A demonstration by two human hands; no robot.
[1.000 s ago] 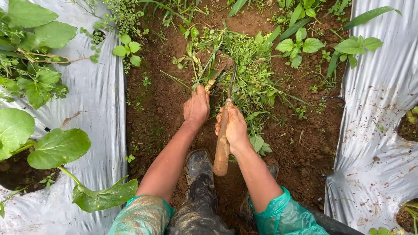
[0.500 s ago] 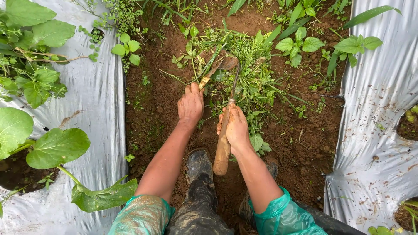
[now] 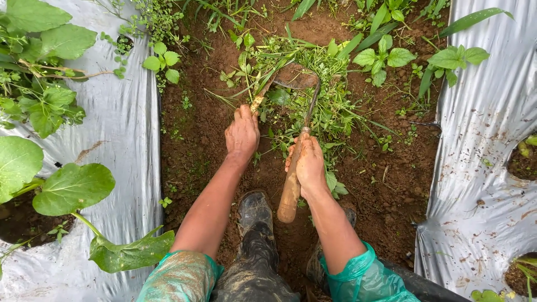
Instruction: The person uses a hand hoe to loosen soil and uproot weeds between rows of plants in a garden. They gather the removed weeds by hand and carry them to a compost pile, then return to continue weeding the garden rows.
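Furrow of bare soil (image 3: pixel 196 151) between two silver plastic sheets (image 3: pixel 120 128); weed clump (image 3: pixel 313 84) at its far end.

Step, as judged: weeding, mid-pull. Left hand (image 3: pixel 241 134) closed round a bunch of weed stems (image 3: pixel 260 95). Right hand (image 3: pixel 309 164) closed on the wooden handle of the hand hoe (image 3: pixel 291 184), its blade (image 3: pixel 295 75) lying in the clump.

Next move calls for a cut at the roots while the stems stay taut.

Versus 1.0 s ago: blade sits farther out and right; left hand has shifted left and forward.
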